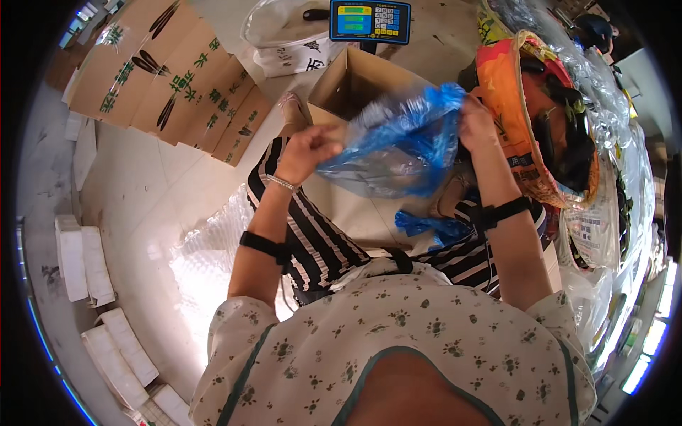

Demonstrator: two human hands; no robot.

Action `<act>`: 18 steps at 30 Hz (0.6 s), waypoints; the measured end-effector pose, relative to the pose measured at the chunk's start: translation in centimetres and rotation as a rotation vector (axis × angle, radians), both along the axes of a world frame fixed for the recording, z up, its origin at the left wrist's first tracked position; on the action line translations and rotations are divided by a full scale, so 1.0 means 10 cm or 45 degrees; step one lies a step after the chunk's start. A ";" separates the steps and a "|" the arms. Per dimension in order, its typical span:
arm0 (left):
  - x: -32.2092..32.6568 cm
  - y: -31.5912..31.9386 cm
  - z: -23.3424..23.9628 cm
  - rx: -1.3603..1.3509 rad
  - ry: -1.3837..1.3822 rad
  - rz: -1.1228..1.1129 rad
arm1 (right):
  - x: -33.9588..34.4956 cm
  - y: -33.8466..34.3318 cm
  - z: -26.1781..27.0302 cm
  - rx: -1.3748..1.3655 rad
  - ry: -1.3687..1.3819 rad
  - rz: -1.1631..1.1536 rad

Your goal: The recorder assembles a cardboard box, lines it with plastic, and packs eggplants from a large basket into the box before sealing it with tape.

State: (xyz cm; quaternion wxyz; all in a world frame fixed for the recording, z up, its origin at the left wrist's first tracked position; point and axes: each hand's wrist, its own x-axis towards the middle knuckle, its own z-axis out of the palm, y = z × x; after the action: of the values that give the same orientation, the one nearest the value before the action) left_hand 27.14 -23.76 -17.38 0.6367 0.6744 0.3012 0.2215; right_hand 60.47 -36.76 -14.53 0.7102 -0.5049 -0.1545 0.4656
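Note:
A thin blue plastic bag (394, 144), blurred in part, is stretched between my hands, in front of an open cardboard box (327, 88). My right hand (477, 122) grips the bag's gathered blue edge. At the bag's other end is my left hand (311, 152), its fingers curled at the film; whether they pinch it is unclear. Another crumpled blue plastic piece (434, 226) lies by my right leg. Beyond the box stands a digital scale display (370, 21) with a keypad. To the right, an orange woven sack (503, 106) with a rolled-open rim holds several dark eggplants (543, 133).
Flattened printed cardboard boxes (170, 80) lie at the upper left. A white sack (287, 56) with a dark eggplant (316, 14) stands beside the scale. White foam boxes (72, 258) line the left wall. Clear plastic sheeting (607, 106) covers things at the right. A person (594, 29) is at the far upper right.

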 end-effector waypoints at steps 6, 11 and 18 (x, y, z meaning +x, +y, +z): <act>-0.37 0.51 -0.67 0.220 0.082 0.171 | 0.80 0.04 -0.47 -0.013 0.157 -0.228; -0.38 0.69 -0.71 -0.243 -0.168 0.838 | 1.08 -0.06 -0.84 -0.390 -0.179 -0.564; -0.28 1.09 -1.02 -0.219 0.007 1.251 | 1.50 -0.61 -1.57 -1.409 -0.910 -0.250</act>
State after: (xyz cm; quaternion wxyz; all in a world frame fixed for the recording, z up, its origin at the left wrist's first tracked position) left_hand 24.30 -12.84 -27.59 0.5096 0.3984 0.6021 0.4681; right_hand 75.50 -42.89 -30.21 0.2904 -0.9301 -0.0719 0.2132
